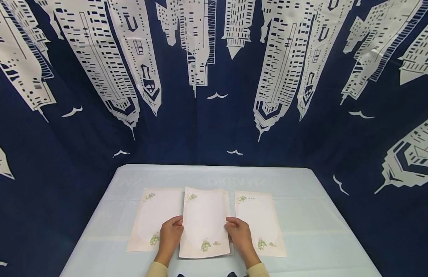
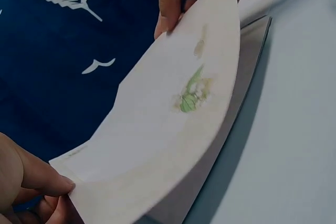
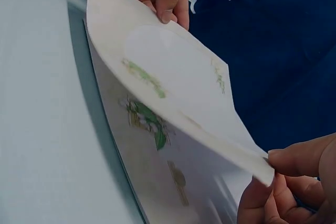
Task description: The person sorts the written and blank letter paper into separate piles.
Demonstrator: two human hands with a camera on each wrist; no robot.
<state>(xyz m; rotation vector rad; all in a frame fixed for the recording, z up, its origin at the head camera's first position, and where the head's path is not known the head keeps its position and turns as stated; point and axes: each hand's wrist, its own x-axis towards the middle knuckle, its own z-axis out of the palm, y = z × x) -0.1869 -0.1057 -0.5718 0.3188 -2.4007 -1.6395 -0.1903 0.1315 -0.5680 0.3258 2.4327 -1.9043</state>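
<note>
Both hands hold a sheet of decorated paper (image 1: 205, 223), pale with green sprig prints, by its two side edges. My left hand (image 1: 171, 234) pinches the left edge, its thumb on the printed face in the left wrist view. The right hand (image 1: 239, 232) pinches the right edge between thumb and fingers, seen close in the right wrist view. The sheet bows between them and is raised over another printed sheet (image 3: 157, 135) lying on the table. In the head view the held sheet hides most of that lower one.
A matching sheet (image 1: 155, 215) lies to the left, partly behind the left hand. Another sheet (image 1: 260, 227), with small marks near its top, lies to the right. The white-covered table (image 1: 314, 238) backs onto a dark blue cloth (image 1: 172, 134) printed with white buildings.
</note>
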